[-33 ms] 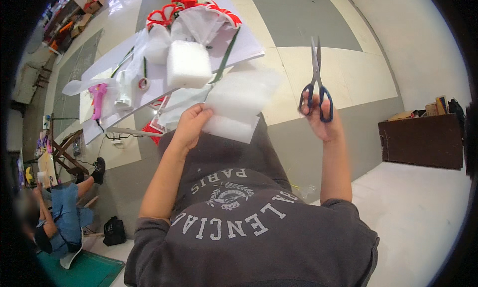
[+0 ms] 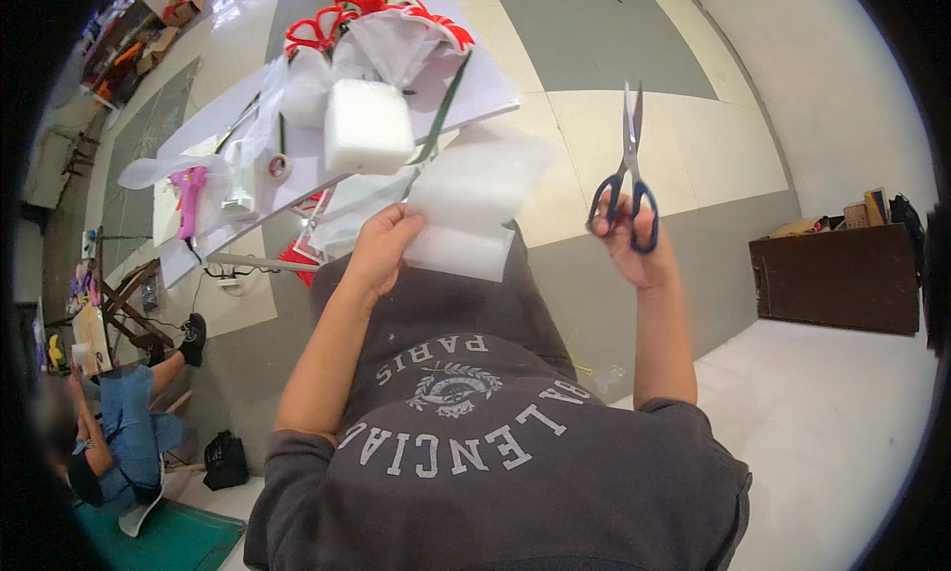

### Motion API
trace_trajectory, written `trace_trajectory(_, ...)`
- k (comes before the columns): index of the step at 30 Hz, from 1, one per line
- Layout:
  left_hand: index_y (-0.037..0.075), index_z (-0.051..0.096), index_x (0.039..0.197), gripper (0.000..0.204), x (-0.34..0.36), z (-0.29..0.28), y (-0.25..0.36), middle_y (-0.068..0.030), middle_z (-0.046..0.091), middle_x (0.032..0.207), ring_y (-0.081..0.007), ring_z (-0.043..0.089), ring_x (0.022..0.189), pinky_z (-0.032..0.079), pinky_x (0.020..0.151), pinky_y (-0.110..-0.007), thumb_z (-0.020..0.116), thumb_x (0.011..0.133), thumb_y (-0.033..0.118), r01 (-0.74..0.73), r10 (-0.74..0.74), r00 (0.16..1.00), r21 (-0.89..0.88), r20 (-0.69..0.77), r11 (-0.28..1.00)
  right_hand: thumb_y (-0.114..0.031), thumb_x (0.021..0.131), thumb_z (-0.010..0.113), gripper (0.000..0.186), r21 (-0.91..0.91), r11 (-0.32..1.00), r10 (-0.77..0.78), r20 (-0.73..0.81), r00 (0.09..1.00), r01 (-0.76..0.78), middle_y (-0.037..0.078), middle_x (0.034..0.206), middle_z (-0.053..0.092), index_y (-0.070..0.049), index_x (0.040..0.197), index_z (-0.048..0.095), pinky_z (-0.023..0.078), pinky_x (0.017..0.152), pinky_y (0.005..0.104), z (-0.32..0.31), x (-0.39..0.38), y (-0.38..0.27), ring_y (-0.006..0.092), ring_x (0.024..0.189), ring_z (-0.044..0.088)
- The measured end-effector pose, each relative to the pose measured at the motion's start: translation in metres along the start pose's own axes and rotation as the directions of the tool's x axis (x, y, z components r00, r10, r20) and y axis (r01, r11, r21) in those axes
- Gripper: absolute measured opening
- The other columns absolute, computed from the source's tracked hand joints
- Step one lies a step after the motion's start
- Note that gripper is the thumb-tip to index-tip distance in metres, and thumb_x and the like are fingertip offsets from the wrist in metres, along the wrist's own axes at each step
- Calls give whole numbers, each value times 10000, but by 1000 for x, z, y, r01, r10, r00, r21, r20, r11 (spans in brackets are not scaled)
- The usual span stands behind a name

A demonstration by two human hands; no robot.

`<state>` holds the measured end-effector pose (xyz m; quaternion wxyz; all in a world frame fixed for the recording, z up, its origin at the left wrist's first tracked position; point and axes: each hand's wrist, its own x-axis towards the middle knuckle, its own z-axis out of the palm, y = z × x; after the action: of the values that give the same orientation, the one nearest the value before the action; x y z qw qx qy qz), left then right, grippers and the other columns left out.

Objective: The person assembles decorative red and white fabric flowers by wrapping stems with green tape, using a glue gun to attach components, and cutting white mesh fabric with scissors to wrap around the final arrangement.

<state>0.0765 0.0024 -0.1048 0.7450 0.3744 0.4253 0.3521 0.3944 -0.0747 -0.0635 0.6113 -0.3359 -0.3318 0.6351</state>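
Between thumb and fingers, my left hand [image 2: 384,244] pinches the edge of a thin, translucent white packing sheet [image 2: 475,195], which hangs over my lap with a fold near its lower part. Out to the right, my right hand [image 2: 634,244] has its fingers in the dark blue handles of a pair of scissors [image 2: 630,165]. Their blades point away from me, slightly parted, well apart from the sheet. Beyond the left hand, a white foam-like block [image 2: 369,130] stands on the tilted-looking table [image 2: 485,91], in front of red and white fluffy flowers [image 2: 426,21] with translucent wrapping.
On the table's left lie a pink glue gun [image 2: 188,200], a roll of tape [image 2: 279,166] and a white device [image 2: 241,190]. A brown box [image 2: 837,279] holding items stands at the right wall. Another person [image 2: 124,422] sits at the lower left, near a black bag [image 2: 227,460].
The scissors have turned slightly in my right hand's hold, tips a little lower. The whole view has shifted slightly, and my left hand still grips the sheet.
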Motion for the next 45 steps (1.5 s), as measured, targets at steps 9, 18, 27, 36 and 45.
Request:
trace_trajectory(9,-24,560,1018,205,-6,73,-6,-94,635,824,-144,590,688,477,631,-261,483,848,62,-188,234,972,516,-25,835,-99,713,735,395,-648,754,-235,-117,965,105,70,905,582,-36,1006,480,454,778,284,58,-25,39,150,875,563)
trace_trajectory(18,-7,281,1349,636,-38,90,16,-122,322,1350,-209,476,1119,369,967,-322,312,725,-124,-272,117,870,270,478,924,-136,679,773,439,-531,846,-146,-138,980,51,63,913,567,-26,992,486,459,775,280,83,-7,60,140,868,553)
trace_trajectory(27,7,466,1197,472,-60,84,49,-182,466,1181,-395,547,964,484,762,-441,416,732,-65,-443,173,896,806,409,393,-69,710,672,303,-368,912,128,-168,977,-182,28,815,544,-43,958,500,458,662,251,102,-12,49,109,749,542)
trace_trajectory(36,108,569,1105,383,-53,77,22,-91,469,1246,-309,370,1188,192,906,-600,547,809,350,-219,606,676,900,419,-377,-22,705,612,235,550,755,462,-60,885,-357,78,846,588,-31,926,532,530,711,343,67,10,73,186,773,607)
trace_trajectory(45,6,429,1211,539,27,1,-67,-122,558,1047,-211,522,944,395,813,-342,479,883,431,178,-159,983,708,-94,683,14,698,583,211,394,848,473,-262,841,-354,124,825,566,12,887,489,553,680,361,-30,26,138,219,700,608)
